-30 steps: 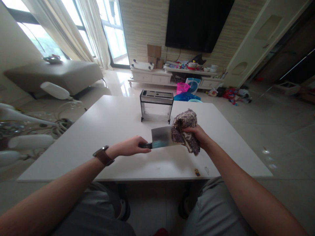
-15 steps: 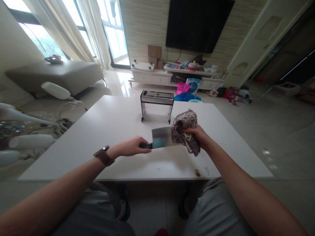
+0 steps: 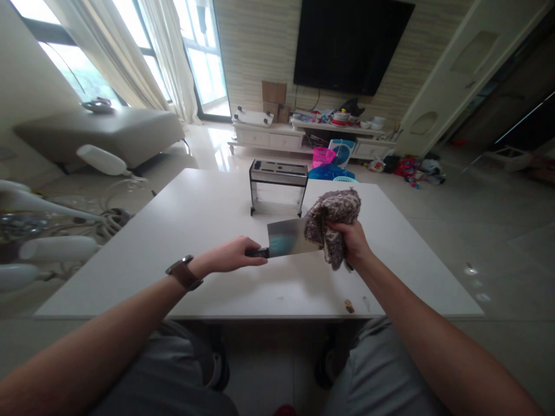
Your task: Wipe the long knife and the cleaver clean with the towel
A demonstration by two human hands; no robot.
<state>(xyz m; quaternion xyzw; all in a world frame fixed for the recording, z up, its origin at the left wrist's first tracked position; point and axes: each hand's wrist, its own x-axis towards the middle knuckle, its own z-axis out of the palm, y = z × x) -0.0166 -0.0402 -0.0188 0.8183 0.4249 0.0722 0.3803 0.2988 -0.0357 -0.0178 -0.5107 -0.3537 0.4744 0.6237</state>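
My left hand (image 3: pixel 236 253) is closed round the black handle of a cleaver (image 3: pixel 288 237), whose broad shiny blade points to the right above the table. In my right hand (image 3: pixel 353 240) is a bunched grey-brown and cream cloth (image 3: pixel 333 214), folded over the far end of the blade and hiding it. Just beyond the blade, a knife block (image 3: pixel 278 172) with a slotted dark-and-silver top and clear sides stands upright on the white table (image 3: pixel 182 208). A small dark piece shows below my right hand; I cannot make out what it is.
Near the table's front edge are a small yellow figure sticker (image 3: pixel 349 306) and a pale mark beside it. White lamp shades (image 3: pixel 60 248) with tangled cables stand close to the table's left side. Behind are a pink basket (image 3: pixel 323 156) and a low white cabinet (image 3: pixel 255 137).
My right hand and the cloth have shifted slightly to the right along the blade, and the cloth's upper part has spread rightward. My left hand keeps its hold on the cleaver.
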